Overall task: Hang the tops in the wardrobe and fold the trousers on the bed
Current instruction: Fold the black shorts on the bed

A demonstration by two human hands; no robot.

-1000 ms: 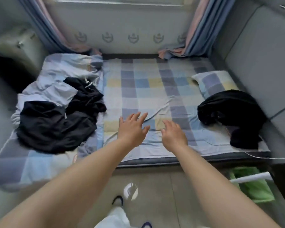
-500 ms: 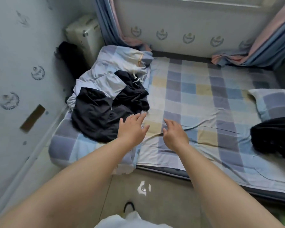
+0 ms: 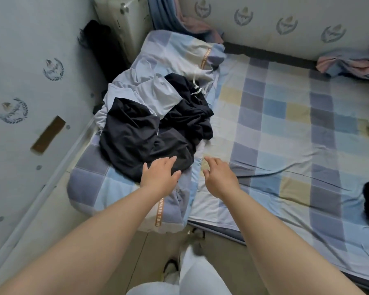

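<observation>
Over the bed's near edge my left hand [image 3: 159, 175] hovers with fingers straight, empty, at the black clothes [image 3: 145, 141]; my right hand [image 3: 218, 176] hangs beside it, loosely spread, empty. Grey clothes [image 3: 156, 96] lie beyond on the quilt [image 3: 90, 184].

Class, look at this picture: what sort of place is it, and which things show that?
Most likely a small bedroom: a bed with a checked sheet, a folded quilt carrying a pile of clothes, and curtains.

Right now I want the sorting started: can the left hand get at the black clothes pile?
Probably yes: the left hand hovers open at the black clothes pile's near edge, nothing between them.
</observation>
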